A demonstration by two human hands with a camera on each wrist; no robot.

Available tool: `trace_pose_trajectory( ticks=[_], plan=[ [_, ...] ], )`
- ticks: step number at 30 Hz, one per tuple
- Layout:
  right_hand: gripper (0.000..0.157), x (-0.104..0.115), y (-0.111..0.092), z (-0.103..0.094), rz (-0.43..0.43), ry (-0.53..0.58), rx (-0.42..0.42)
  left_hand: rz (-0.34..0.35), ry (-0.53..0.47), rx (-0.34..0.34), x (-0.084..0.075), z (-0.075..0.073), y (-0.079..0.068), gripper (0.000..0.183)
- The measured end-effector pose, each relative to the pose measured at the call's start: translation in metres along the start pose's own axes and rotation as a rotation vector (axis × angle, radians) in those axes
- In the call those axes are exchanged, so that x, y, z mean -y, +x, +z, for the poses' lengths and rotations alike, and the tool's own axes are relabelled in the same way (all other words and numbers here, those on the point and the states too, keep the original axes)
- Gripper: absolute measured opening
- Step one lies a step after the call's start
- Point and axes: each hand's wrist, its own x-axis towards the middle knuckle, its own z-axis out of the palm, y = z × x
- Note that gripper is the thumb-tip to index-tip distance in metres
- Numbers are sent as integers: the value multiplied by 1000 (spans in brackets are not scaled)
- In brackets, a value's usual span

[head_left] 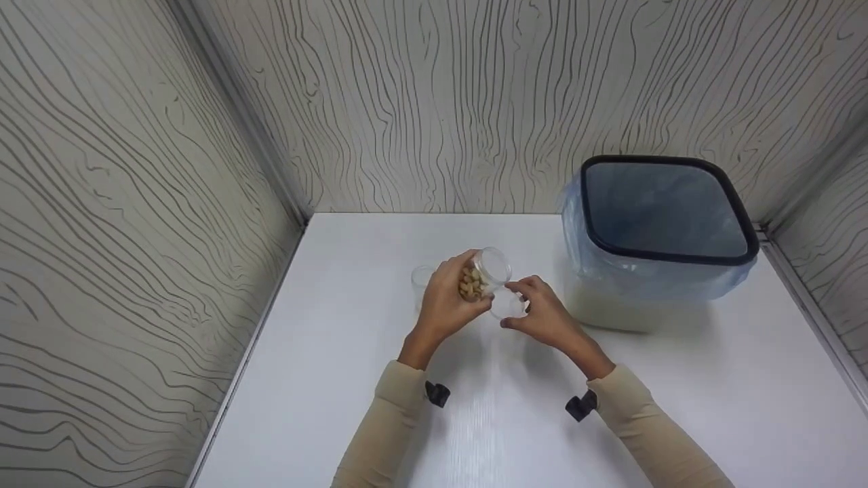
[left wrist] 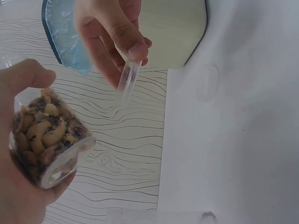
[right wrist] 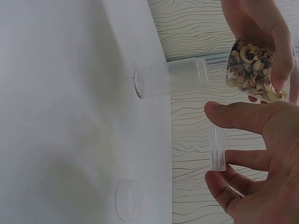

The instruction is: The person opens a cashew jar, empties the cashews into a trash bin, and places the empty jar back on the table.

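My left hand [head_left: 447, 298] grips a clear jar of cashews [head_left: 472, 283] with dark bits among the nuts. The jar is tilted, its mouth leaning up and to the right in the head view. Close beside it, my right hand [head_left: 546, 315] pinches a clear round lid [right wrist: 217, 147] by its rim, between thumb and fingers. The lid is apart from the jar. A second clear jar [right wrist: 173, 77] stands upright on the table, partly behind my left hand in the head view. Another clear lid [right wrist: 127, 200] lies on the table.
A bin [head_left: 610, 312] lined with a blue plastic bag [head_left: 651, 278] and topped by a dark rim [head_left: 671, 256] stands at the back right of the white table [head_left: 325, 352]. Wood-line patterned walls [head_left: 434, 108] enclose the table's back and sides.
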Motion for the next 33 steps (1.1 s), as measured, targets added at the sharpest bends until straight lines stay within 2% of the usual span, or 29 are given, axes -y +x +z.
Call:
trace_pose_trajectory(
  ticks=[8, 17, 33],
  plan=[
    [68, -4, 4, 9, -24, 0, -5, -5, 12, 4, -1, 0, 5, 75],
    [69, -4, 7, 17, -2, -2, 6, -12, 1, 7, -4, 0, 9, 75],
    [66, -15, 15, 30, -14, 20, -20, 5, 10, 13, -10, -1, 19, 77]
  ],
)
